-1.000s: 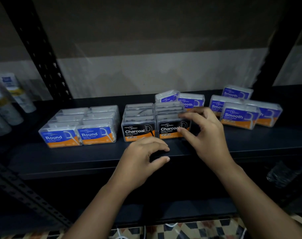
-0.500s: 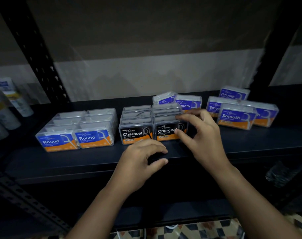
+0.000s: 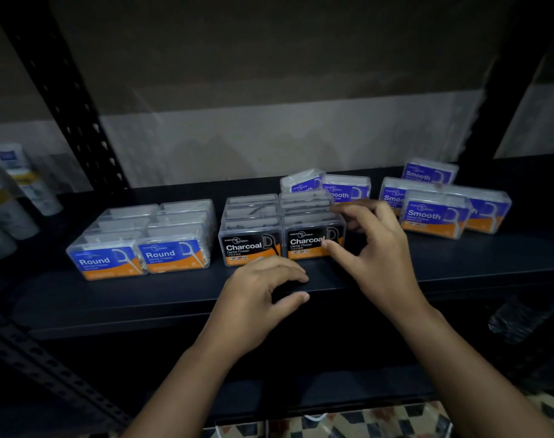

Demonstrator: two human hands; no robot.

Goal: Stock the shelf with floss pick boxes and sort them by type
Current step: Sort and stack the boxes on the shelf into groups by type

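I see my right hand pinching the front right Charcoal box on the shelf; my left hand hovers, fingers loosely curled, empty.

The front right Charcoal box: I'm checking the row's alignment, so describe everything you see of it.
The front right Charcoal box is clear plastic with a black and orange label reading "Charcoal Dental Flosser". It stands upright on the dark shelf, heading its column beside another Charcoal box. The right hand touches it, thumb on the label, fingers over the top's right end.
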